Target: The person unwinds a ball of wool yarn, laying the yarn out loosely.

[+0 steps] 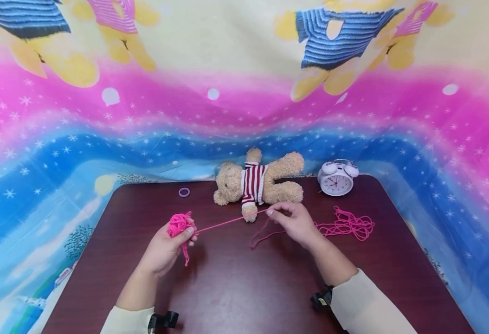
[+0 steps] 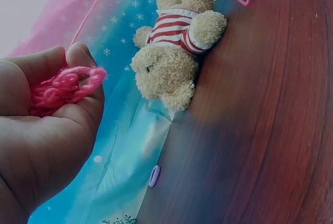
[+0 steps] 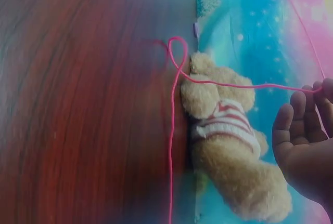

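A bundle of pink yarn (image 1: 180, 223) sits in my left hand (image 1: 163, 248), with the thumb over it and a short tail hanging below. From the bundle a strand (image 1: 228, 223) runs taut, up and rightward, to my right hand (image 1: 296, 225), which pinches it between thumb and fingertips. Past the pinch the yarn droops in a loop, seen in the right wrist view as a curl (image 3: 178, 52), and leads to a loose heap of yarn (image 1: 350, 224) on the table right of my right hand. In the left wrist view the left fingers curl round the yarn (image 2: 65, 90).
A teddy bear (image 1: 254, 183) in a red-and-white striped top lies on its side at the table's back edge. Right of it stands a white twin-bell alarm clock (image 1: 336, 178); a purple ring (image 1: 183, 192) lies to the left. A printed cloth (image 1: 244, 111) hangs behind the dark table (image 1: 236, 287).
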Demonstrator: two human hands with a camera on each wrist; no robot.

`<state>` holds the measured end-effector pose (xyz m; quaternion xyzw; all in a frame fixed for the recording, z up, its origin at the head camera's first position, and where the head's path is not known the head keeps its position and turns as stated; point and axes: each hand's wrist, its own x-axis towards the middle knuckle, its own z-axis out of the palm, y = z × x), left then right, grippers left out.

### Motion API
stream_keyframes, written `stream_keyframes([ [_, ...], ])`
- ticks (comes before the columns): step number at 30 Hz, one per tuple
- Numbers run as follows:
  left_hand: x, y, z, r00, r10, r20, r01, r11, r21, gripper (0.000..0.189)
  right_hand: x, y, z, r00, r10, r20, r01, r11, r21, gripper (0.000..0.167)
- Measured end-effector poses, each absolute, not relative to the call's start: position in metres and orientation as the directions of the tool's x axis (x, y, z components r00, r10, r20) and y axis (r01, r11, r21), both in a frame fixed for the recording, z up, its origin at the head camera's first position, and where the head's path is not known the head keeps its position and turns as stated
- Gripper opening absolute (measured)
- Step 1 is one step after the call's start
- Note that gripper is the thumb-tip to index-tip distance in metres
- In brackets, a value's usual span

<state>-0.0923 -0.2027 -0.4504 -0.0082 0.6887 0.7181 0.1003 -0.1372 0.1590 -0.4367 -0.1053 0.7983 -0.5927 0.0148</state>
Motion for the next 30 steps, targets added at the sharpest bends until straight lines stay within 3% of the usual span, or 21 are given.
stream_keyframes([
  [30,-0.091,-0.217,-0.450,-0.983,0.099,-0.152,-0.153,-0.002,0.988,0.043,-0.139,0.256,-0.432,-0.998,0.001,0.065,-0.062,0.295,-0.953,0.034],
])
